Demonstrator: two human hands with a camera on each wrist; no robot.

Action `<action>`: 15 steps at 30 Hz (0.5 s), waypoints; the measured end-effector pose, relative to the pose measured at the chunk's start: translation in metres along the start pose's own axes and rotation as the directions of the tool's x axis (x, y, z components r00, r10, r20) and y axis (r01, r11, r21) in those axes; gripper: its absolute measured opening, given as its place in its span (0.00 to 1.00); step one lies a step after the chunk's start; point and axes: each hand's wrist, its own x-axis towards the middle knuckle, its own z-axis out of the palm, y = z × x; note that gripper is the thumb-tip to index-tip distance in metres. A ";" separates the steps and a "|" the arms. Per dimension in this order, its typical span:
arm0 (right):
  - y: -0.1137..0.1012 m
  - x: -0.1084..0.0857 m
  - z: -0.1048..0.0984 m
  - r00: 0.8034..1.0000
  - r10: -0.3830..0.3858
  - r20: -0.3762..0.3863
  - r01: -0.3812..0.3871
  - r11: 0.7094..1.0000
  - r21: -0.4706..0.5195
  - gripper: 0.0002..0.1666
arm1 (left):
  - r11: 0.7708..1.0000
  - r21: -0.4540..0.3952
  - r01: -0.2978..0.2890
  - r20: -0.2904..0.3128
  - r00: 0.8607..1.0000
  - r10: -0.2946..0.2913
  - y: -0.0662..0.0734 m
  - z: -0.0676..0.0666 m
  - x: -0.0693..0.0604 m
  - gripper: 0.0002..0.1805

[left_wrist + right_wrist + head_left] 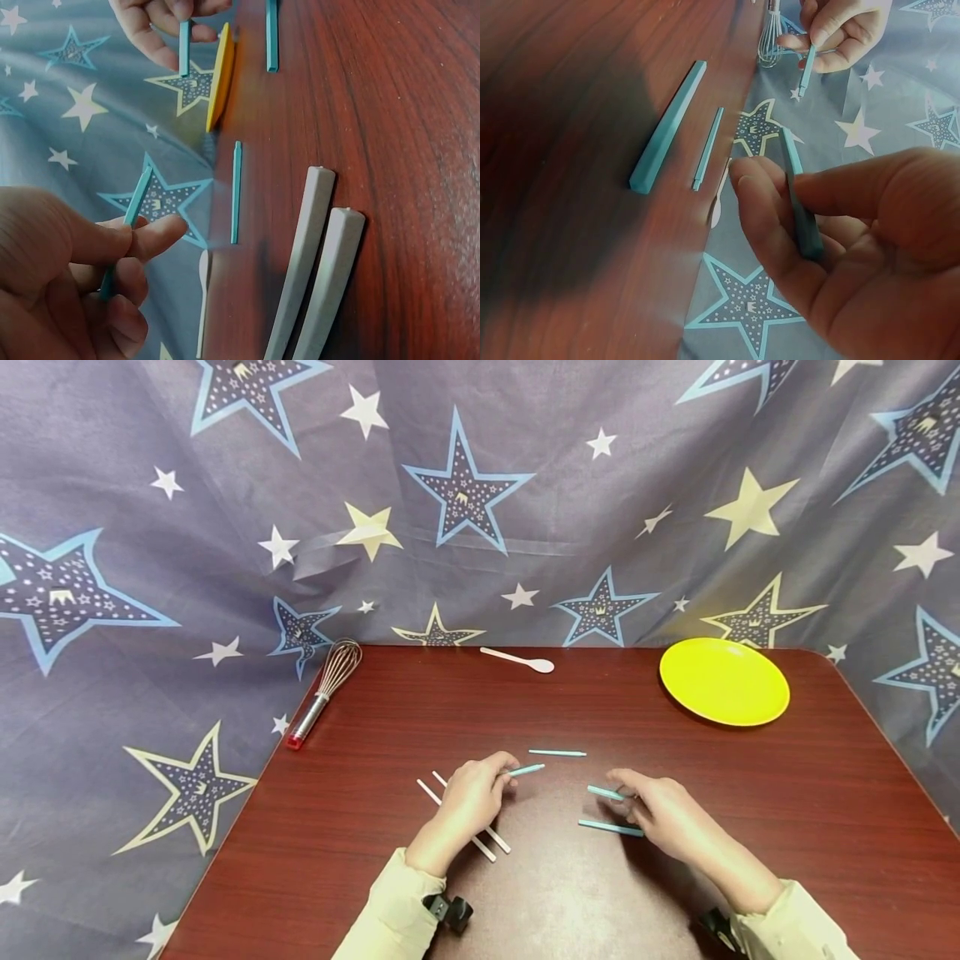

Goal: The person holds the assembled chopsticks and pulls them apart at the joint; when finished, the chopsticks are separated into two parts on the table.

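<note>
Over the table (405, 710), left hand (472, 789) and right hand (667, 814) gripping

The left pinches a slim blue rod (527, 770); the right, a thick blue rod (603, 792). A loose slim rod (557, 752) lies past the gap between hands; a loose thick rod (609, 827), by the right. The left covers the white sticks' (483, 849) middles. A whisk (322, 696) runs along the left edge; the near edge is cut off.

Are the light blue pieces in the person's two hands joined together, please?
No, the left hand holds one light blue piece and the right hand another light blue piece, with a gap between.
</note>
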 end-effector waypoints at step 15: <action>0.004 -0.002 0.001 0.998 0.046 -0.039 -0.049 0.997 -0.061 0.09 | 0.997 0.058 0.053 -0.058 0.997 -0.049 -0.003 0.001 0.005 0.06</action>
